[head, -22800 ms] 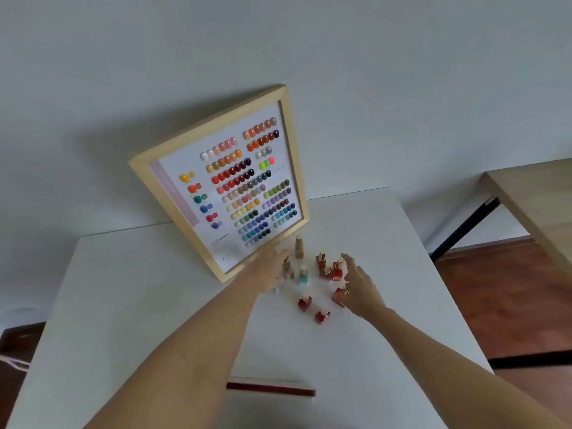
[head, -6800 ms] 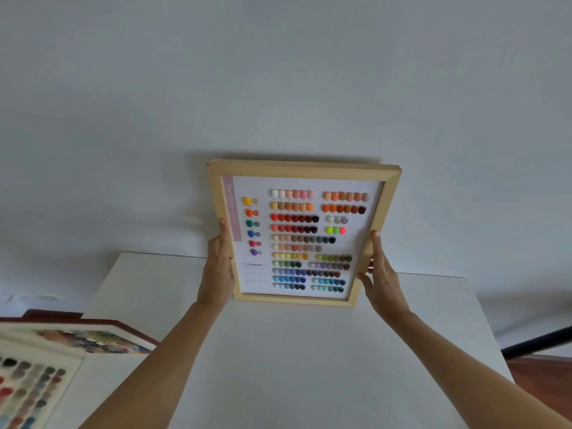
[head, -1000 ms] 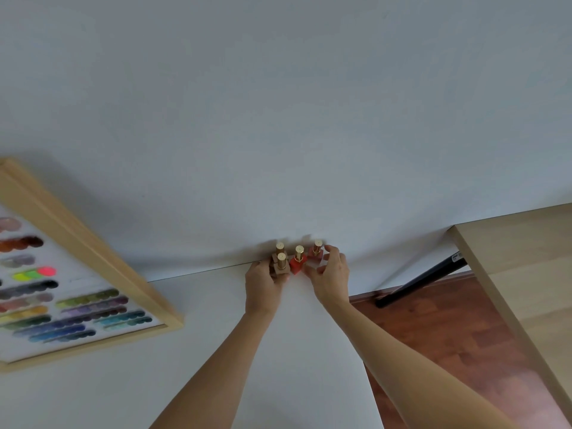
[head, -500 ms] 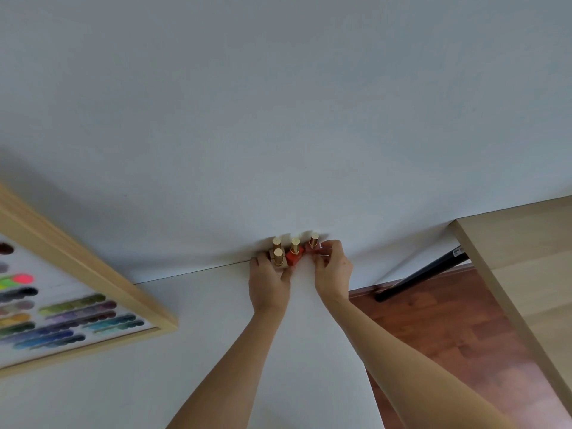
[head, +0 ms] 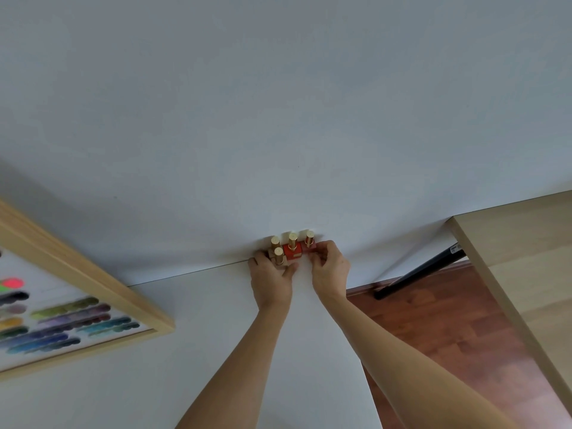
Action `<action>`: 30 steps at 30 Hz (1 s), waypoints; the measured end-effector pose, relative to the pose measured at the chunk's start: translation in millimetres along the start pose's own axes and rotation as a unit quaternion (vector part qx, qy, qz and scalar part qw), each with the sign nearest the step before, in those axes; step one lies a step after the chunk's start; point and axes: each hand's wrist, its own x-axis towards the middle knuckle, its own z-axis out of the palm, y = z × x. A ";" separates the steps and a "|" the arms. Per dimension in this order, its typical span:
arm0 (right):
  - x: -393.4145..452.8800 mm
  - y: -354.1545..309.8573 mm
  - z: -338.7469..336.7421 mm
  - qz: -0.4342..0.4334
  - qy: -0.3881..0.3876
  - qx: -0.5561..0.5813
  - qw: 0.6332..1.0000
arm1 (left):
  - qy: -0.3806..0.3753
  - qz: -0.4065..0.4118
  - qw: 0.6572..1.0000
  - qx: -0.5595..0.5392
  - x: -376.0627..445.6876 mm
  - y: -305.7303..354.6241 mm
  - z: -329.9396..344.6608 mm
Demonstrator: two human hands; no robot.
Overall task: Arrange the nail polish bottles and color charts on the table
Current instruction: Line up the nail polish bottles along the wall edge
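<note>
Up at the back edge of the white table point(head: 216, 351), by the wall, my little bunch of nail polish bottles point(head: 291, 252) stands close together. A moment ago my hands were a bit wider apart; now they have squeezed in more. My left hand point(head: 270, 281) cups the tan bottles, fingers curled around them. My right hand point(head: 329, 272) pinches the red bottle at the end. I think the bottles are almost in their spot. Over on the left, the color chart point(head: 71, 311) leans against the wall, already placed.
</note>
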 end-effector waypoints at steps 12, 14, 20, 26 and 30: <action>-22.3 1.2 -43.7 0.056 -0.100 -0.059 0.992 | -0.066 0.009 0.996 0.062 -14.4 -9.9 -33.6; -41.6 8.4 -64.9 0.065 -0.125 -0.069 0.988 | -0.090 0.018 0.994 0.056 -32.7 -19.0 -49.3; -118.3 23.9 -137.4 0.045 -0.201 -0.120 0.971 | -0.214 0.068 0.971 0.080 -116.6 -42.4 -108.4; -195.7 23.6 -197.2 0.014 -0.325 -0.161 0.932 | -0.277 0.093 0.954 0.061 -210.4 -64.4 -153.4; -238.9 22.7 -212.6 -0.037 -0.381 -0.206 0.900 | -0.297 0.116 0.944 0.078 -255.2 -79.1 -157.8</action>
